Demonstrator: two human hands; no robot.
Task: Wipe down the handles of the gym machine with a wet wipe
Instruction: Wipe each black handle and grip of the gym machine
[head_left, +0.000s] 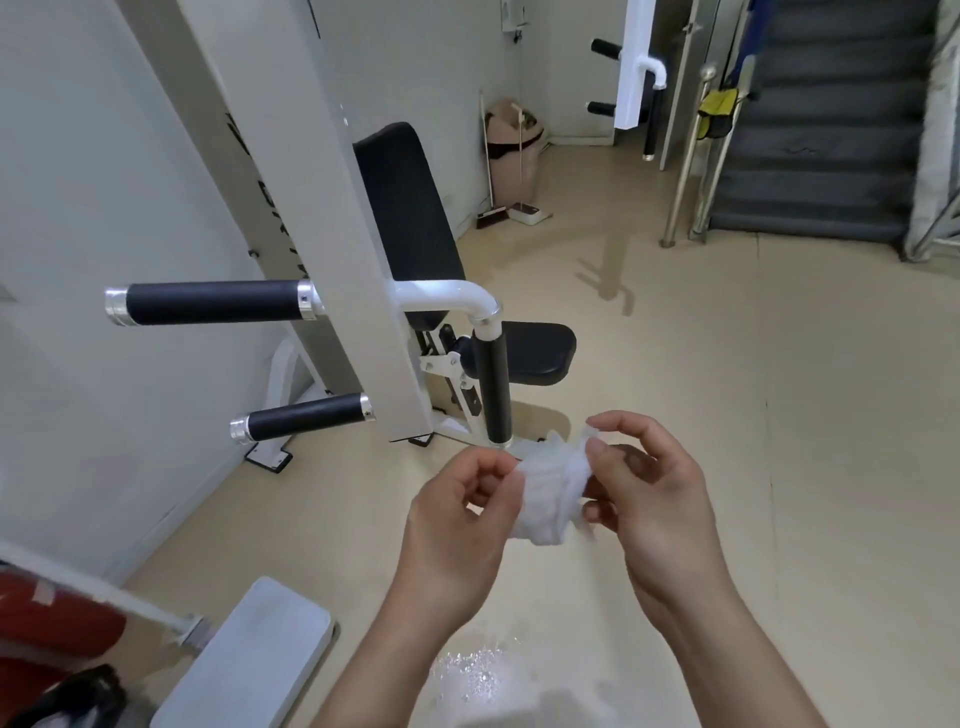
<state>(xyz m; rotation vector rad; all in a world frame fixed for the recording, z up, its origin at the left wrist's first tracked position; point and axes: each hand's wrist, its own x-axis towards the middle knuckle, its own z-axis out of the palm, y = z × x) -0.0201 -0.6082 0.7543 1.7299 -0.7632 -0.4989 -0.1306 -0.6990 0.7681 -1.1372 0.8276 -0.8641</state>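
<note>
Sticking out leftward from the white machine frame (311, 218): upper handle (213, 303) and lower handle (306, 417), with a vertical handle (496, 387) just right of the frame (neither hand touches any of them). Left hand (457, 525) pinches the left edge of the crumpled wet wipe (550, 493), and right hand (649, 499) pinches its right side. The wipe is held between them, low in front of the vertical handle.

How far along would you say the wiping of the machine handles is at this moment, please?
No handle shows signs of wiping yet. In hand: the left hand and right hand pinch a bunched wet wipe, clear of the machine. Left: the upper handle, lower handle and upright handle, all untouched.
</note>
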